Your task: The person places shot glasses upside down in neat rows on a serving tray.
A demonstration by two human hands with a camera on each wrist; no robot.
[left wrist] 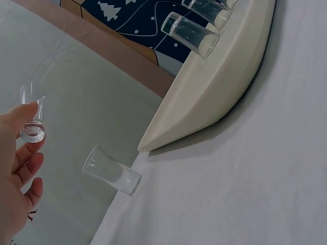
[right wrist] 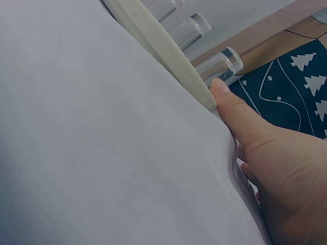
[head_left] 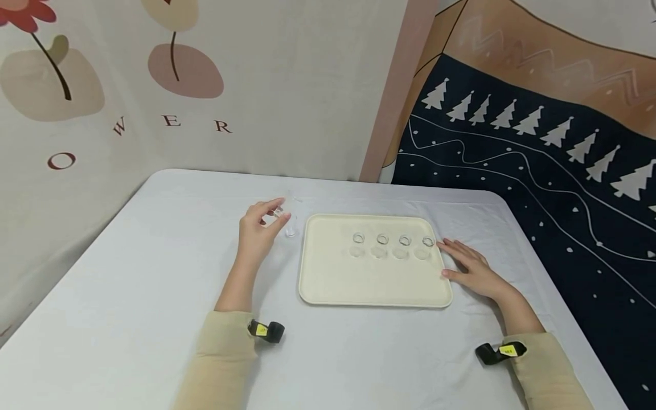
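My left hand [head_left: 258, 232] pinches a small clear shot glass [left wrist: 32, 125] between thumb and fingers, above the table left of the tray. In the left wrist view this glass has its thick base downward. Just below it, a second shot glass [left wrist: 112, 171] stands upright on the white cloth, beside the cream tray [head_left: 333, 285]. On the tray stands a row of several shot glasses [head_left: 382, 245], upside down with thick bases up. My right hand [head_left: 476, 273] rests at the tray's right edge, thumb touching the rim and fingers extended near the rightmost glass [right wrist: 219, 66].
A white cloth [head_left: 154, 285] covers the table under the tray. Behind it hangs a pale curtain [head_left: 307, 85] with flower prints and letters. To the right is a dark fabric [head_left: 512, 171] with tree prints.
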